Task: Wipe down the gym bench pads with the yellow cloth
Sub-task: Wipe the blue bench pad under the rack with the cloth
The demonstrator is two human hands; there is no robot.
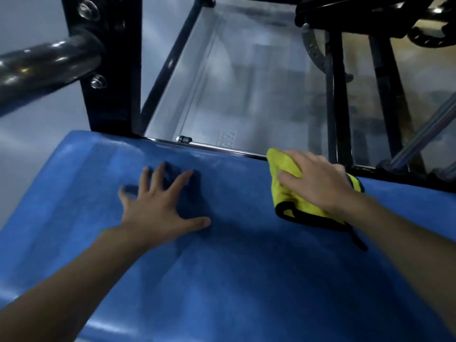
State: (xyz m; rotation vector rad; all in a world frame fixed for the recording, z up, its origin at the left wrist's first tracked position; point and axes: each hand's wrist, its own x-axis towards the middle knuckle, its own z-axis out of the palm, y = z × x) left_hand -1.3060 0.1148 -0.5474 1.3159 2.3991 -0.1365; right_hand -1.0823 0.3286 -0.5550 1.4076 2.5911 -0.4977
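The location was a gym. A blue padded bench (222, 280) filled the lower frame. A black bolted steel upright (111, 70) carried a thick metal bar (44, 65) at upper left. A perforated adjustment arc (314, 53) and further black frame members (338, 107) stood at upper right.

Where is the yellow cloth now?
In the head view, the yellow cloth lies on the right part of the blue bench pad, near its far edge, under the right hand pressing it. The left hand rests on the pad to its left.
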